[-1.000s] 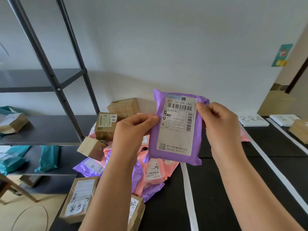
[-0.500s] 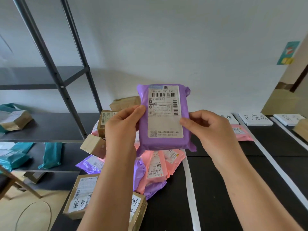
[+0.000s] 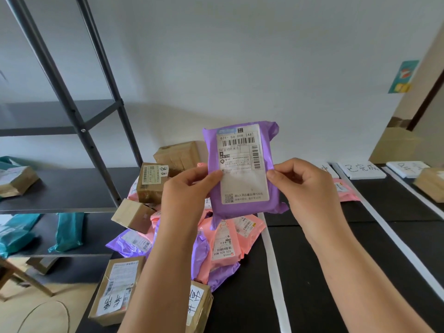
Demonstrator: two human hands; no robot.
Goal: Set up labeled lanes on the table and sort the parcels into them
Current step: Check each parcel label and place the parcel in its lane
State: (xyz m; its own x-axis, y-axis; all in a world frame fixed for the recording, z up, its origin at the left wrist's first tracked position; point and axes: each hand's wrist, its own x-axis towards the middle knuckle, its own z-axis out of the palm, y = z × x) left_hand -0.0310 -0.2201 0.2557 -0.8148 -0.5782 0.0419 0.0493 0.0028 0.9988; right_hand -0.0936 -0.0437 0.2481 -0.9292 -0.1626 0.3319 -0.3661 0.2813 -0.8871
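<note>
Pinching the purple parcel (image 3: 240, 169) by its two side edges, the person holds it upright in the air over the table (image 3: 312, 260), label (image 3: 242, 164) towards them. The left hand (image 3: 189, 188) has its thumb on the label's left margin and its fingers curled behind. The right hand (image 3: 302, 186) nips the right edge the same way, so both hands are grasping the parcel.

This looks like the reading step: checking the label to pick a lane. To do it well, I would keep the thumbs off the print, since the left one sits close to the middle lines. I would also match the label to a sign before moving, then lay the parcel inside the tape lines, label up.

The parcel is a soft, crinkled plastic bag, slightly puffed, with loose flaps at its corners. A white label covers most of the front, with a barcode across the top, another down the right side and a QR code at the lower left.

Below it lies the pile (image 3: 216, 236) of pink and purple bags and brown boxes. White tape (image 3: 274, 272) marks the lanes to its right, and handwritten signs (image 3: 362, 169) stand at the far edge. A pink bag (image 3: 343, 188) already lies in one lane, and a box (image 3: 430, 183) in the farthest. A shelf (image 3: 60, 186) stands at the left.
</note>
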